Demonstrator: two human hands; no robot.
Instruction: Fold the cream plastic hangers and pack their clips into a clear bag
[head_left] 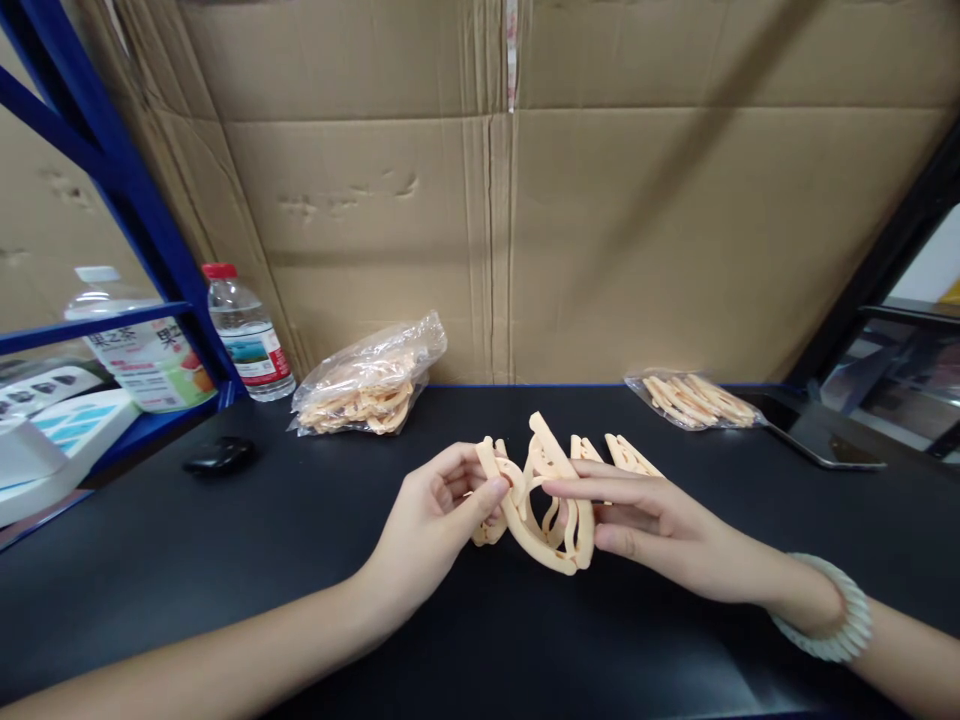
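Head view, plastic clips [551, 500] between both hands — left hand [435, 515], right hand [652, 525] — each pinching them

a black table [225, 560] runs under a wall of creased brown cardboard [600, 220], a blue metal shelf frame [112, 170] at the left, a dark frame [885, 260] and bright window at the right

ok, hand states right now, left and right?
Left hand: closed, pinching the peach plastic clips.
Right hand: fingers extended, gripping the same clips.
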